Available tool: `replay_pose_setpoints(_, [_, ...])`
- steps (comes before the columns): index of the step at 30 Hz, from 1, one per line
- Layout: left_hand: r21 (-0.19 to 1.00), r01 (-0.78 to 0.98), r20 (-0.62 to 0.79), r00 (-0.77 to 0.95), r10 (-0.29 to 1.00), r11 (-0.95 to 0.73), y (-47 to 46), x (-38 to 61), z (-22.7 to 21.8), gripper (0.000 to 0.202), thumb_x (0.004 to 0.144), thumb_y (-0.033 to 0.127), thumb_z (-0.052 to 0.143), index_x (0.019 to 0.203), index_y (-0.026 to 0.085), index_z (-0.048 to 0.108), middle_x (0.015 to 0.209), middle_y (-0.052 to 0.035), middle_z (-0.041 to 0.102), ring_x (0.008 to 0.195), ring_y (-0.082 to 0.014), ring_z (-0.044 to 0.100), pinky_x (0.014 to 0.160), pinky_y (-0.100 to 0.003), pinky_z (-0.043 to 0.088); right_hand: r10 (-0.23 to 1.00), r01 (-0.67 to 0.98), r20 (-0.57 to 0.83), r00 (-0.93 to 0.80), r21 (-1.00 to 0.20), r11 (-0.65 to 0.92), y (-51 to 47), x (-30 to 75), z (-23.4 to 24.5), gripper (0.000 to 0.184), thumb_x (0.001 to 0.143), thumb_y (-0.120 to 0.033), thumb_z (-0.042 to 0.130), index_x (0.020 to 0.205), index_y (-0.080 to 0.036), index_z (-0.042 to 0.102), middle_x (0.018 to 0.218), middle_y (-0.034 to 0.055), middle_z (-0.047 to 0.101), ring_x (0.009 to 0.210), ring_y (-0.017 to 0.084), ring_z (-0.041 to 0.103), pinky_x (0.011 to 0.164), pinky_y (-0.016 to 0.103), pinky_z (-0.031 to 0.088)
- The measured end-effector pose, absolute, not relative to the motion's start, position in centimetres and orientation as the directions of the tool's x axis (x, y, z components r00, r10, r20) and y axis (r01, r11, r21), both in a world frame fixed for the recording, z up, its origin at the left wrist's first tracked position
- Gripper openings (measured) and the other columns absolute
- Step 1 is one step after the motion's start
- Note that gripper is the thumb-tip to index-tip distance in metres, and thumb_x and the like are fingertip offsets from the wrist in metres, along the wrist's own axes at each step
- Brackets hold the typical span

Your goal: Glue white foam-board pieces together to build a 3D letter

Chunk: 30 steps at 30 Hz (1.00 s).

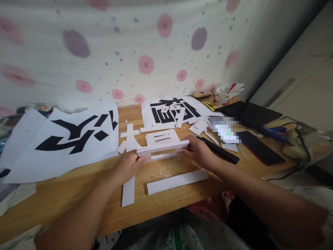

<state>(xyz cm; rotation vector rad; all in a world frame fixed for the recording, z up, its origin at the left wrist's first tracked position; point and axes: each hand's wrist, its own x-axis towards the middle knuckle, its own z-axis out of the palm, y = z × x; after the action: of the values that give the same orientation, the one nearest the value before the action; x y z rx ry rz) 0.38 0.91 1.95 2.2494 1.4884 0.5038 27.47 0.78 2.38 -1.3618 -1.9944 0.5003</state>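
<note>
Between my two hands is a white board frame point(163, 158) with a rectangular opening, tilted up over the table. My left hand point(129, 165) pinches its left end, thumb on the near face. At the right end, my right hand point(199, 151) grips it the same way. Behind it lies a white cut-out with slots point(161, 136), and to its left a cross-shaped white cut-out point(130, 136). Nearer me are a long white strip point(178, 181) and a shorter white strip point(128, 191), partly behind my left hand.
Printed sheets with large black characters lie left point(85, 139) and at the back point(171, 111). To the right are a black bar-shaped tool point(218, 150), a lit phone point(227, 133), a dark flat case point(262, 148), a blue glue gun point(277, 133) and a paper tub point(225, 96).
</note>
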Motion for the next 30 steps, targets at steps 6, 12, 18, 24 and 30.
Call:
replay_pose_setpoints(6, [0.497, 0.786, 0.075, 0.384, 0.920, -0.368, 0.9, 0.5, 1.8, 0.032, 0.085, 0.039, 0.042, 0.063, 0.021, 0.056, 0.070, -0.0041, 0.062, 0.069, -0.0216, 0.058, 0.067, -0.031, 0.040, 0.912, 0.723, 0.304, -0.277, -0.559, 0.406, 1.1, 27.7, 2.7, 0.022, 0.080, -0.026, 0.061, 0.064, -0.018, 0.048, 0.069, -0.0008, 0.050, 0.061, 0.012, 0.048, 0.059, 0.026, 0.040])
replay_pose_setpoints(12, [0.499, 0.800, 0.049, 0.357, 0.933, -0.332, 0.9, 0.6, 1.9, 0.033, 0.082, 0.037, 0.045, 0.054, 0.021, 0.050, 0.065, -0.0043, 0.060, 0.065, -0.0205, 0.055, 0.065, -0.031, 0.039, 0.917, 0.754, 0.274, -0.291, -0.524, 0.396, 1.3, 27.9, 2.2, 0.029, 0.082, -0.033, 0.059, 0.062, -0.019, 0.042, 0.069, -0.0009, 0.049, 0.057, 0.011, 0.047, 0.054, 0.025, 0.039])
replay_pose_setpoints(18, [0.514, 0.786, 0.044, 0.374, 0.926, -0.342, 1.0, 0.7, 1.9, 0.035, 0.082, 0.037, 0.046, 0.051, 0.021, 0.053, 0.060, -0.0038, 0.059, 0.061, -0.0196, 0.054, 0.064, -0.031, 0.038, 0.892, 0.759, 0.313, -0.327, -0.475, 0.445, 1.5, 28.0, 1.9, 0.030, 0.084, -0.034, 0.055, 0.061, -0.020, 0.042, 0.070, 0.0009, 0.048, 0.059, 0.013, 0.048, 0.057, 0.029, 0.042])
replay_pose_setpoints(24, [0.512, 0.794, 0.037, 0.361, 0.932, -0.328, 1.0, 0.9, 1.8, 0.033, 0.081, 0.035, 0.047, 0.053, 0.021, 0.056, 0.063, -0.0051, 0.063, 0.066, -0.0211, 0.057, 0.065, -0.031, 0.039, 0.900, 0.747, 0.309, -0.308, -0.508, 0.430, 1.6, 27.9, 1.7, 0.032, 0.084, -0.036, 0.054, 0.059, -0.020, 0.042, 0.072, 0.0016, 0.049, 0.061, 0.014, 0.050, 0.059, 0.030, 0.042])
replay_pose_setpoints(30, [0.515, 0.802, 0.021, 0.342, 0.940, -0.303, 1.0, 1.1, 1.9, 0.035, 0.079, 0.036, 0.050, 0.048, 0.021, 0.056, 0.059, -0.0057, 0.064, 0.064, -0.0221, 0.058, 0.066, -0.032, 0.040, 0.901, 0.730, 0.291, -0.323, -0.529, 0.432, 1.4, 27.9, 2.1, 0.026, 0.084, -0.036, 0.052, 0.064, -0.019, 0.050, 0.074, 0.0030, 0.051, 0.065, 0.016, 0.052, 0.063, 0.031, 0.043])
